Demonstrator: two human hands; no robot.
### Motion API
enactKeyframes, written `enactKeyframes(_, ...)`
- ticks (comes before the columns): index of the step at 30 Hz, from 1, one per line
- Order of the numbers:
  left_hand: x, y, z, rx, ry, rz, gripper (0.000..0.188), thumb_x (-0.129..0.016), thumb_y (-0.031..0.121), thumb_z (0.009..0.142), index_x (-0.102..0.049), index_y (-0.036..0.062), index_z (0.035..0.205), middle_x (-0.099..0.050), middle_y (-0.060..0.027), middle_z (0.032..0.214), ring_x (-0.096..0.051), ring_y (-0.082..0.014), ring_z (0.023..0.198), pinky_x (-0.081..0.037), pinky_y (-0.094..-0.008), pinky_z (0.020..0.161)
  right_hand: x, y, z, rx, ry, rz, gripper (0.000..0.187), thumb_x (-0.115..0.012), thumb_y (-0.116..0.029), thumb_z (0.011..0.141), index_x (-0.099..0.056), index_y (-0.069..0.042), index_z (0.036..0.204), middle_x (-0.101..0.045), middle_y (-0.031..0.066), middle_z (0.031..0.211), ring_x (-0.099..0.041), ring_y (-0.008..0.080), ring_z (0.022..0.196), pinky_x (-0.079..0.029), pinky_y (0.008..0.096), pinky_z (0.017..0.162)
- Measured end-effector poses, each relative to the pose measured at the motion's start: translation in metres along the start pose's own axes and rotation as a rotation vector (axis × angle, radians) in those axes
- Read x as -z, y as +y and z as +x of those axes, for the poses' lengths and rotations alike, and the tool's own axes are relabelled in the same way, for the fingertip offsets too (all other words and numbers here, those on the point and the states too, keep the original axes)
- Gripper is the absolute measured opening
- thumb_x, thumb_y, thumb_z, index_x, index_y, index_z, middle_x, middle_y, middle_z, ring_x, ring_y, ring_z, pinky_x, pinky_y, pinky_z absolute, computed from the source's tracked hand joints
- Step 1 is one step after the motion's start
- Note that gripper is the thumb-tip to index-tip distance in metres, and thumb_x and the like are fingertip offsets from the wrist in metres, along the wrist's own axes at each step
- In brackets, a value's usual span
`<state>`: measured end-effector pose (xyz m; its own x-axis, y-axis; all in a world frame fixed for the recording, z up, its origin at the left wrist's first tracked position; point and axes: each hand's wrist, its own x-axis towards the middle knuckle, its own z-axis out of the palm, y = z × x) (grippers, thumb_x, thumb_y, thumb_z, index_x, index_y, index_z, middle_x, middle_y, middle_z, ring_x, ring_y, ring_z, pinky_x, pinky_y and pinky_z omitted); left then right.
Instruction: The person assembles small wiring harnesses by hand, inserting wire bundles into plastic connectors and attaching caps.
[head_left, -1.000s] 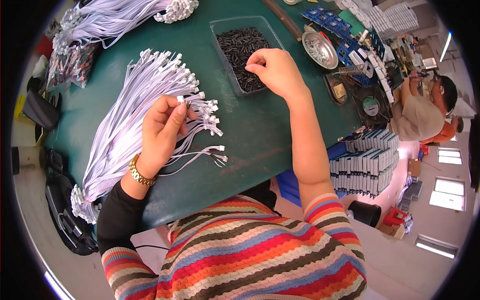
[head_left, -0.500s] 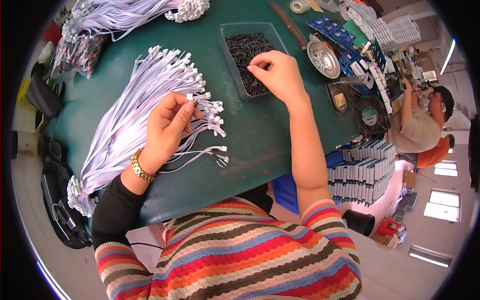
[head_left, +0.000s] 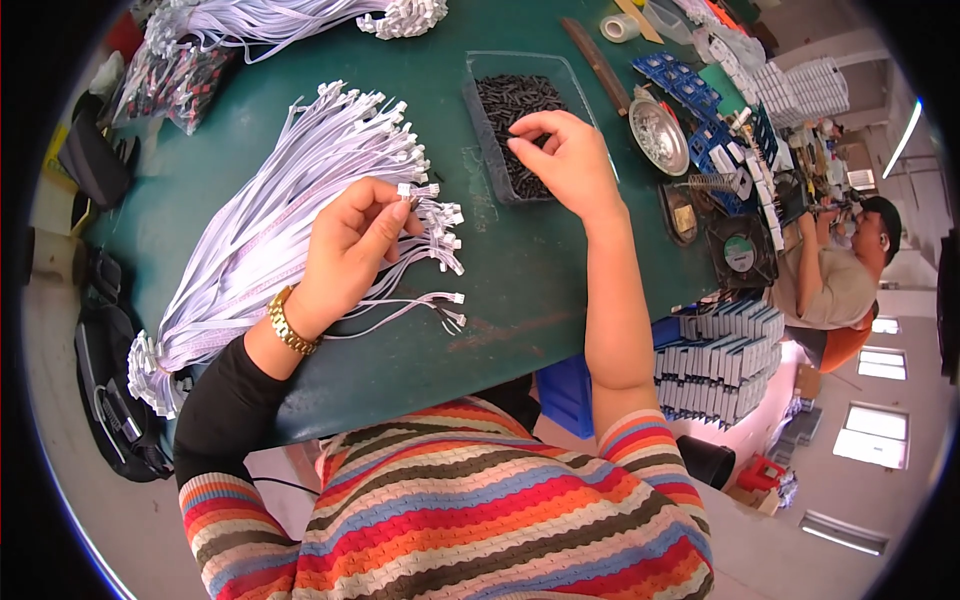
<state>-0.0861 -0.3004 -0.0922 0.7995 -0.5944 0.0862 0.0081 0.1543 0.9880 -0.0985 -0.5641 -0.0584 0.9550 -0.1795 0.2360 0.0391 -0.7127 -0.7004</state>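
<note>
Pinching white connector [head_left: 404,190] in left hand [head_left: 350,240], likely light and rigid, best gripped by housing sides; can't tell closure of right hand [head_left: 572,165] over black tubes [head_left: 515,95].

Striped knit top [head_left: 500,510] — multicoloured, black forearm sleeve [head_left: 225,415], gold wristband [head_left: 288,322]

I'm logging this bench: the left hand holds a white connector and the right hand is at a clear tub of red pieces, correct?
Not red: the head view shows black pieces in the clear tub. The rest is right.
</note>
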Motion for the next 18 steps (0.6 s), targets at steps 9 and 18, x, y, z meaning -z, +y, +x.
enactKeyframes(9,0.001,-0.002,0.001,-0.009,0.003,-0.021,0.012,-0.054,0.014,0.097,-0.055,0.0020,0.097,-0.064,-0.0020,0.082,-0.049,-0.0023,0.061,-0.042,-0.0170,0.055,0.001,0.001,-0.002,-0.036,-0.143,-0.231,0.020,-0.071,-0.019,0.077,-0.072,-0.010,0.095,-0.066,0.0080,0.087,-0.063,0.0264,0.077,-0.049,0.0371,0.069)
enactKeyframes(18,0.001,-0.002,-0.002,0.007,0.013,0.001,0.012,-0.052,0.016,0.098,-0.052,0.0047,0.095,-0.064,-0.0030,0.083,-0.048,-0.0031,0.060,-0.039,-0.0172,0.055,-0.018,-0.028,-0.014,0.344,0.232,-0.263,0.017,-0.068,-0.005,0.079,-0.069,-0.006,0.096,-0.065,0.0112,0.085,-0.064,0.0283,0.072,-0.051,0.0342,0.063)
